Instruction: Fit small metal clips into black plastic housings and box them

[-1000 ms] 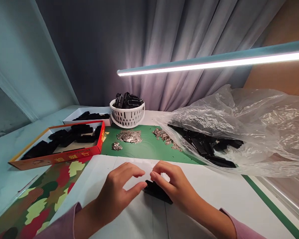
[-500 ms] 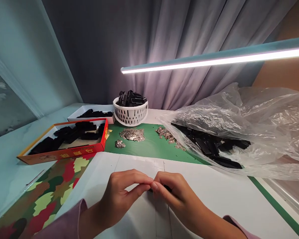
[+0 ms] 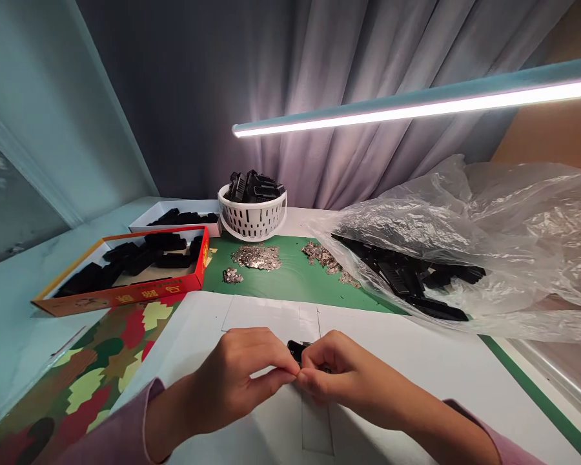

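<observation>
My left hand (image 3: pixel 242 381) and my right hand (image 3: pixel 336 374) meet fingertip to fingertip over the white sheet (image 3: pixel 416 368) near the table's front. Both pinch a small black plastic part (image 3: pixel 296 349), of which only the top end shows between the fingers. Each hand's fingers are curled closed around it. Pink sleeves cover both wrists.
A red box (image 3: pixel 126 294) with black parts lies at left, a white tray (image 3: pixel 150 219) behind it. A white basket (image 3: pixel 252 219) of black parts stands at the back. Piles of small metal pieces (image 3: pixel 256 256) lie on the green mat (image 3: pixel 290 284). A clear plastic bag (image 3: pixel 465 245) of black parts fills the right.
The black part was lying flat under my right fingers; both hands have since closed on it, raised it off the sheet and turned it on end.
</observation>
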{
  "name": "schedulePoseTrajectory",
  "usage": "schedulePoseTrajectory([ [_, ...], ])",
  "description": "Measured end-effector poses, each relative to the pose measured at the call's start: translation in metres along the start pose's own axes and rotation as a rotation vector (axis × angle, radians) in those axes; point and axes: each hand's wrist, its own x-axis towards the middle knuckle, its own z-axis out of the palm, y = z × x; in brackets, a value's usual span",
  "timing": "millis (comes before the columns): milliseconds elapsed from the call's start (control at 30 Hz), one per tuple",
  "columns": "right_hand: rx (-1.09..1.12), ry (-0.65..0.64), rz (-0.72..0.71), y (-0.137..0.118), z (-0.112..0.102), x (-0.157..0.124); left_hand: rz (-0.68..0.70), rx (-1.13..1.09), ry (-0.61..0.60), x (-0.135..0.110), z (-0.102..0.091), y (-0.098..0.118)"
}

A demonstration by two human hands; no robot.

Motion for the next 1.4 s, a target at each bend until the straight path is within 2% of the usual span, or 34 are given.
schedulePoseTrajectory([
  [100,0.043,-0.08,0.026,0.0,-0.002,-0.001,0.043,0.039,-0.068,-0.001,0.001,0.0],
  [333,0.044,-0.143,0.054,-0.004,-0.005,-0.002,0.094,0.1,-0.129,-0.002,0.001,0.003],
  [700,0.056,-0.176,0.022,-0.006,-0.005,-0.003,0.116,0.114,-0.095,-0.003,0.003,0.004],
  [800,0.096,-0.16,0.006,-0.006,-0.005,-0.004,0.092,0.054,-0.043,-0.005,0.003,0.005],
  [900,0.126,-0.127,-0.006,-0.005,-0.005,-0.004,0.101,-0.026,0.062,-0.005,0.005,0.003],
  [1133,0.221,-0.116,-0.039,0.001,-0.003,-0.001,0.324,0.032,0.285,-0.004,0.009,0.001],
  [1400,0.149,0.023,-0.096,-0.007,0.007,-0.004,0.426,0.202,0.315,-0.01,-0.001,0.007],
])
